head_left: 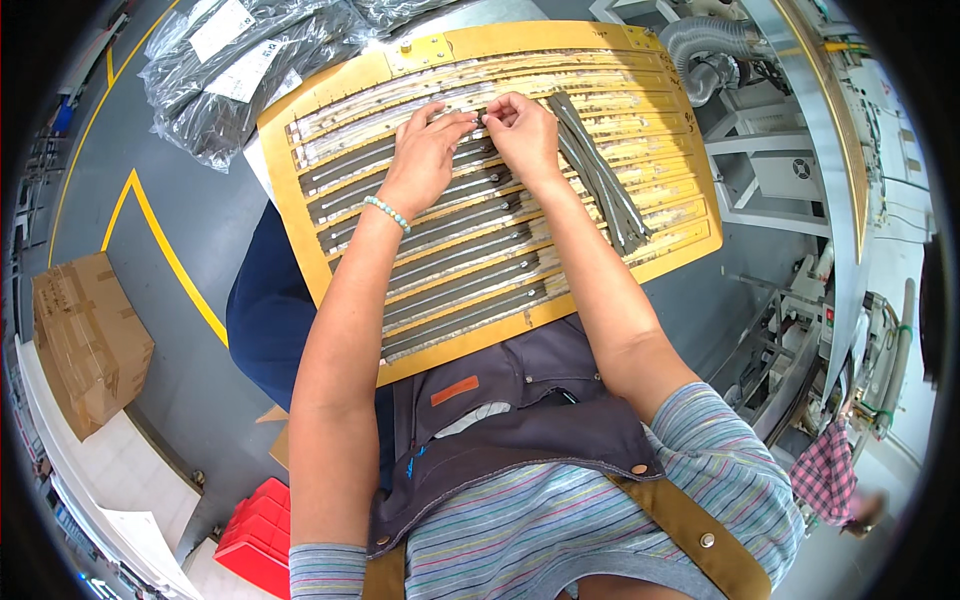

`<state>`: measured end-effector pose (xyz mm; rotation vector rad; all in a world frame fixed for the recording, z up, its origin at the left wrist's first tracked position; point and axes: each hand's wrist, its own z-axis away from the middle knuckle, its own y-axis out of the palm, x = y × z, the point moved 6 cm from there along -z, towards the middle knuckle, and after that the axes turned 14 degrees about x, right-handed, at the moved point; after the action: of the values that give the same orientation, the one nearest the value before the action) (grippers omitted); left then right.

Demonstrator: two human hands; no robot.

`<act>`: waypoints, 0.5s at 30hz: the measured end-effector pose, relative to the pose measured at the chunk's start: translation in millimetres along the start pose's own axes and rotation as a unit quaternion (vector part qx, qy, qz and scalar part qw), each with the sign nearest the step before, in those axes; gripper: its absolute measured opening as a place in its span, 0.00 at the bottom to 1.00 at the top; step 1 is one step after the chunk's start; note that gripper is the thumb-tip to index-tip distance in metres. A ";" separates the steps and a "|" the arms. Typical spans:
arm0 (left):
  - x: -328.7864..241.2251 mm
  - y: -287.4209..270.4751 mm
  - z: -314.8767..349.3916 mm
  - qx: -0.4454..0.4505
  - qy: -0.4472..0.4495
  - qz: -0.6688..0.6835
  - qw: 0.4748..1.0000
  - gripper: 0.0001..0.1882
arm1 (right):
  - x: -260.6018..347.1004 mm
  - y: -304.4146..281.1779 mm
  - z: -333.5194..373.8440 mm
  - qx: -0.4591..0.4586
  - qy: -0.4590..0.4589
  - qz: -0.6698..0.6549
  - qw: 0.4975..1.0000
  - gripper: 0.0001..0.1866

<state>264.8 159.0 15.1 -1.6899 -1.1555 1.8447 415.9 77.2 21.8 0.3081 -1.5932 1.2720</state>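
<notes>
Below and beside the bare left hand [420, 160] and bare right hand [525, 138], seeing narrow dark-grey fabric strips [600, 178] lying on a yellow slotted board [535, 37]; working close together, not showing whether gripping one; probably handling light and limp, calling for pinching near an end.

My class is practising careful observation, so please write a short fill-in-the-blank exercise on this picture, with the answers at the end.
1. A beaded bracelet circles the person's ____ wrist.
2. The loose dark strips lie to the ____ of the right hand.
3. The large slotted board beneath both hands is coloured ____.
4. The plastic bin at the picture's lower left is coloured ____.

Missing words: left; right; yellow; red.
</notes>
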 end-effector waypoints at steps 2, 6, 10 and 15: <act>-2.5 -2.8 1.1 -0.009 0.007 -0.029 0.999 0.23 | 2.6 1.5 0.1 0.005 0.001 0.013 1.000 0.05; -15.0 -9.1 -3.0 -0.002 0.034 -0.076 0.997 0.22 | -1.5 -6.5 3.5 -0.044 -0.068 0.020 0.997 0.04; -20.1 -6.5 -4.9 0.020 0.064 -0.141 0.988 0.23 | -11.2 -18.9 14.8 -0.061 -0.036 -0.046 0.996 0.04; -21.8 2.4 -12.2 0.028 0.074 -0.145 0.986 0.25 | -41.3 -33.4 23.4 -0.081 -0.026 -0.107 0.991 0.05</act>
<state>281.3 145.1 27.9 -1.5086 -1.2044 1.5352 445.1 28.6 9.1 0.4005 -1.6493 0.9716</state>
